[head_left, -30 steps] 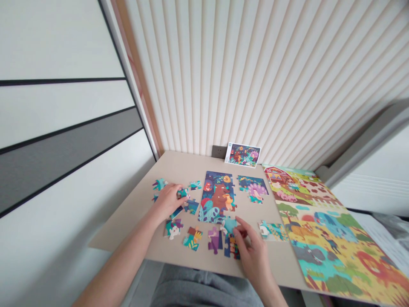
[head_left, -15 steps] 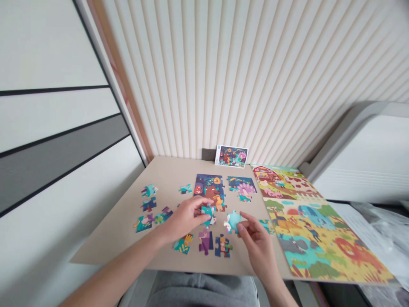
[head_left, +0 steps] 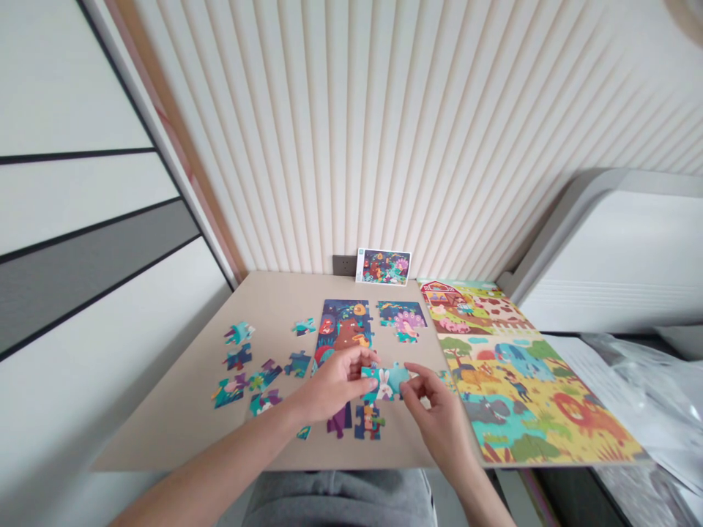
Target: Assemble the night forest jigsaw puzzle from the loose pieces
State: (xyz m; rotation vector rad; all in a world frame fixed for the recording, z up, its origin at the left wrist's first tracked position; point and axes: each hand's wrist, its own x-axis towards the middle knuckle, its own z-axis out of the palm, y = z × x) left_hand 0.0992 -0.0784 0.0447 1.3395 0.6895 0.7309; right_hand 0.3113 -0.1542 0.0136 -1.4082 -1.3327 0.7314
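My left hand (head_left: 335, 384) pinches a teal puzzle piece (head_left: 370, 380) just below the assembled puzzle block with a bear (head_left: 343, 329). My right hand (head_left: 436, 410) pinches a second teal piece (head_left: 396, 378), and the two pieces meet between my fingers above the beige board (head_left: 274, 300). A smaller joined section with a peacock (head_left: 403, 319) lies to the right of the bear block. Loose pieces lie below my hands (head_left: 367, 423) and off to the left (head_left: 238, 358).
A reference picture card (head_left: 383, 266) leans on the ribbed wall at the back. A large finished farm-animal puzzle (head_left: 516, 380) covers the right side. A white unit (head_left: 615, 271) and clear plastic (head_left: 648, 366) sit further right. Grey trousers (head_left: 340, 501) show under the board's near edge.
My left hand came from the loose pieces at the left, carrying a teal piece to the centre. My right hand lifted its teal piece and brought it against the left one.
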